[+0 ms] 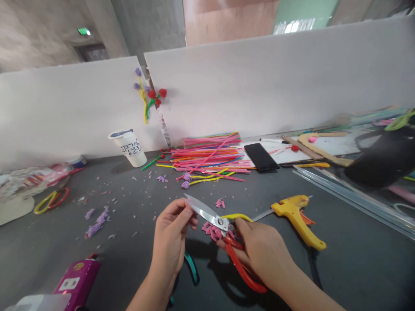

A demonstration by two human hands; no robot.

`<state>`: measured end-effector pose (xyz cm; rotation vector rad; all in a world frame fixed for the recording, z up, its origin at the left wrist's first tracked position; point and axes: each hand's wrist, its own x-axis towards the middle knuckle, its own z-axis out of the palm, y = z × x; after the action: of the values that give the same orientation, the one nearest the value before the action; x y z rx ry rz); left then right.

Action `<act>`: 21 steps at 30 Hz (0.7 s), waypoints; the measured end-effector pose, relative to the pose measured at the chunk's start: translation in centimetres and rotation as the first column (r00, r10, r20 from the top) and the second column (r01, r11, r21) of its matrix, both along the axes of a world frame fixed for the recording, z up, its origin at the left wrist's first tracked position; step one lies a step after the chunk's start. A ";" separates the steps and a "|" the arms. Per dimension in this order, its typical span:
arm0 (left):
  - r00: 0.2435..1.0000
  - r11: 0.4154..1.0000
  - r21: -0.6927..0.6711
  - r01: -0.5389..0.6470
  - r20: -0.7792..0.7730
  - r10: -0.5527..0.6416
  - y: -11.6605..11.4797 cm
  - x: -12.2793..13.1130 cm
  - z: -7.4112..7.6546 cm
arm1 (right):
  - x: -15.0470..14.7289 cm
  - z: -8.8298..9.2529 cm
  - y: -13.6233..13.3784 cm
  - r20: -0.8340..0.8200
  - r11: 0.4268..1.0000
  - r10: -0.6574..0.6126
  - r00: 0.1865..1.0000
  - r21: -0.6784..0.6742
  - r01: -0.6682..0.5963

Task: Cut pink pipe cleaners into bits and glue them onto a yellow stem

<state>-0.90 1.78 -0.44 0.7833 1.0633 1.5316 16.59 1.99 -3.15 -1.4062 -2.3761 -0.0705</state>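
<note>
My right hand is wrapped round the scissors, which have silver blades and a red handle loop; a yellow curved part shows beyond the fingers. The blades look nearly closed and point up and left toward my left hand. That hand's thumb and forefinger are pinched together by the blade tip; what they hold, if anything, is too small to tell. Below the blades lies a pile of short pink pieces, partly covered by the scissors. A teal-handled tool is mostly hidden behind my left hand.
A yellow glue gun lies at the right. Pink and orange pipe cleaners, a phone and a white cup are at the back. Another pair of scissors, purple fluff and a purple box are left.
</note>
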 end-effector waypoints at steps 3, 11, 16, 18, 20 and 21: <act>1.000 1.000 -0.003 -0.004 0.000 0.004 0.0 0.0 0.0 | 0.0 0.0 -0.1 -0.003 1.000 0.000 1.000 -0.014 0.000; 1.000 1.000 0.001 -0.016 -0.013 0.016 0.1 -0.1 0.0 | 0.0 0.2 0.0 -0.013 1.000 0.003 1.000 -0.016 -0.004; 0.999 0.999 0.015 -0.039 -0.029 0.039 0.2 -0.2 0.1 | 0.0 0.2 0.0 -0.003 1.000 0.009 1.000 -0.023 -0.009; 0.998 0.999 0.014 -0.045 -0.032 0.045 0.2 -0.2 0.1 | 0.1 0.2 -0.1 0.000 1.000 0.011 1.000 -0.021 -0.011; 0.998 0.999 0.016 -0.045 -0.040 0.046 0.2 -0.2 0.2 | 0.2 0.2 -0.1 0.012 1.000 0.011 1.000 -0.026 -0.010; 0.998 0.999 0.018 -0.044 -0.047 0.045 0.2 -0.2 0.2 | 0.2 0.3 -0.1 0.018 0.999 0.006 1.000 -0.035 -0.006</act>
<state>-1.13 1.98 -0.24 0.8161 1.1106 1.5685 16.80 1.91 -2.85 -1.4201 -2.4075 -0.0408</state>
